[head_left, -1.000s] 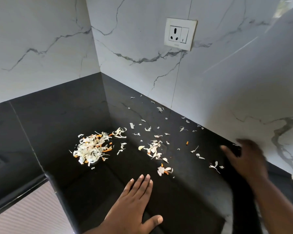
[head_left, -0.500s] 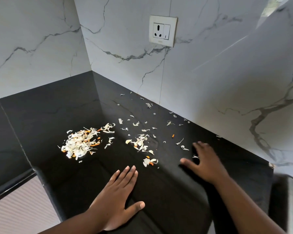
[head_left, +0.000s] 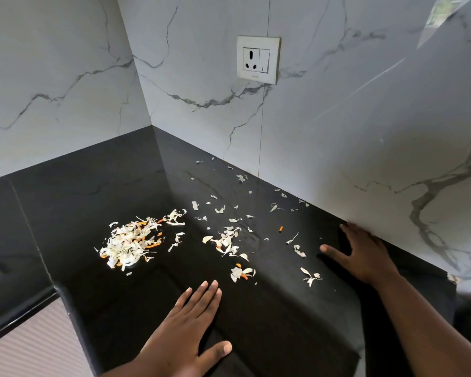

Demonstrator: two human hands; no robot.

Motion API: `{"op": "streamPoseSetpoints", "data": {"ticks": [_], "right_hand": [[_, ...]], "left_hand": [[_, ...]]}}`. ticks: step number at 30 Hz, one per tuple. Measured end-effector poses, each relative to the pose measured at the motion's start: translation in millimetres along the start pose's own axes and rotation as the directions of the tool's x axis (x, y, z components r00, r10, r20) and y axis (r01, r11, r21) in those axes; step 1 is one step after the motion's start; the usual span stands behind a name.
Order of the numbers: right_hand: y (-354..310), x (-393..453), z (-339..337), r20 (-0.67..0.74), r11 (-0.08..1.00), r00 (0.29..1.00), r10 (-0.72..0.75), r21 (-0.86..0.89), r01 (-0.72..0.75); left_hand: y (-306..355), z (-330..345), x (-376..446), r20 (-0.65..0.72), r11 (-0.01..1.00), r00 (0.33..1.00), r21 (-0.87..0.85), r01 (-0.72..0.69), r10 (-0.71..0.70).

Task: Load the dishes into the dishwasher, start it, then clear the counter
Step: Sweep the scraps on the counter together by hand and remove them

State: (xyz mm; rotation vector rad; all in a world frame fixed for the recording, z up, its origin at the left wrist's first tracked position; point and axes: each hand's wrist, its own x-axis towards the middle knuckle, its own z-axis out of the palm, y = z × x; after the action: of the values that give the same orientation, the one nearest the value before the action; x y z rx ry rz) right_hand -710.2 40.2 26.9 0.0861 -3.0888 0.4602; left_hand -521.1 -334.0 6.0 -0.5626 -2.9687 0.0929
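Note:
A black stone counter (head_left: 98, 191) fills the corner below marble walls. White and orange vegetable scraps lie on it: a thick pile (head_left: 131, 242) at the left, a smaller clump (head_left: 226, 240) in the middle, and loose bits (head_left: 310, 276) scattered toward the right wall. My left hand (head_left: 185, 330) rests flat on the counter near its front, fingers straight and together, just below the scraps. My right hand (head_left: 365, 254) lies flat with fingers spread on the counter against the base of the right wall, to the right of the loose bits. Neither hand holds anything.
A white wall socket with a switch (head_left: 257, 59) sits on the back wall above the scraps. The counter's front edge (head_left: 22, 311) runs along the lower left, with a ribbed pale surface (head_left: 33, 346) below it.
My right hand has slid left along the counter beside the wall, then settled near the loose scraps. The left hand stays flat in about the same spot. The view has shifted.

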Motion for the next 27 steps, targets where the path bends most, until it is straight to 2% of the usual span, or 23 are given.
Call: {"op": "streamPoseSetpoints", "data": {"ticks": [3,7,10,11,12,13,14,15,16,17,18,19,20,23,25,26,27], "right_hand": [[-28,2,2,0.017,0.999,1.0,0.006,0.035,-0.006],[-89,-19,22,0.118,0.976,0.97,-0.211,0.07,0.204],[-132,-45,30,0.148,0.942,0.939,-0.309,0.183,0.281],[-142,-51,31,0.134,0.922,0.94,-0.313,0.283,0.266],[-149,-57,32,0.105,0.865,0.95,-0.293,0.452,0.217],[-153,-63,29,0.067,0.731,0.973,-0.222,0.671,0.121],[-155,-69,25,0.039,0.508,0.993,-0.107,0.861,0.021],[-155,-77,20,0.043,0.279,0.998,0.035,0.959,-0.051],[-150,-83,16,0.053,0.108,0.988,0.143,0.992,-0.069],[-140,-91,16,0.064,0.006,0.974,0.215,0.998,-0.067],[-131,-100,15,0.061,-0.015,0.962,0.266,0.998,-0.059],[-125,-112,14,0.046,0.027,0.95,0.308,0.998,-0.057],[-119,-122,14,0.018,0.117,0.943,0.333,0.991,-0.061],[-120,-142,18,-0.056,0.503,0.953,0.298,0.858,-0.107],[-128,-138,27,-0.027,0.802,0.976,0.217,0.575,-0.163],[-138,-134,32,0.012,0.913,0.984,0.175,0.373,-0.167],[-148,-128,37,0.045,0.97,0.986,0.161,0.178,-0.167]], "left_hand": [[0,-2,1,0.005,1.0,1.0,0.012,0.0,0.0],[1,-1,-2,-0.005,1.0,1.0,-0.012,0.008,-0.008],[2,-5,-2,0.015,1.0,1.0,-0.022,0.015,-0.014],[3,-6,-2,0.021,1.0,1.0,-0.023,0.017,-0.016],[3,-8,-2,0.035,0.999,0.999,-0.027,0.022,-0.021],[3,-10,-2,0.055,0.999,0.998,-0.037,0.027,-0.025],[3,-11,-2,0.079,0.998,0.996,-0.047,0.035,-0.031],[4,-11,-1,0.104,0.997,0.994,-0.064,0.041,-0.034],[3,-12,-1,0.129,0.996,0.991,-0.075,0.039,-0.029],[4,-12,0,0.148,0.996,0.989,-0.084,0.033,-0.02],[3,-12,0,0.162,0.994,0.987,-0.106,0.028,-0.01],[3,-13,1,0.176,0.991,0.984,-0.128,0.036,-0.013],[4,-15,2,0.187,0.987,0.982,-0.153,0.05,-0.021],[4,-28,-1,0.182,0.971,0.983,-0.225,0.077,-0.036],[4,-29,1,0.188,0.943,0.982,-0.326,0.07,-0.008],[2,-30,1,0.214,0.931,0.977,-0.357,0.072,0.006],[1,-30,1,0.205,0.924,0.979,-0.378,0.066,0.013]]}}
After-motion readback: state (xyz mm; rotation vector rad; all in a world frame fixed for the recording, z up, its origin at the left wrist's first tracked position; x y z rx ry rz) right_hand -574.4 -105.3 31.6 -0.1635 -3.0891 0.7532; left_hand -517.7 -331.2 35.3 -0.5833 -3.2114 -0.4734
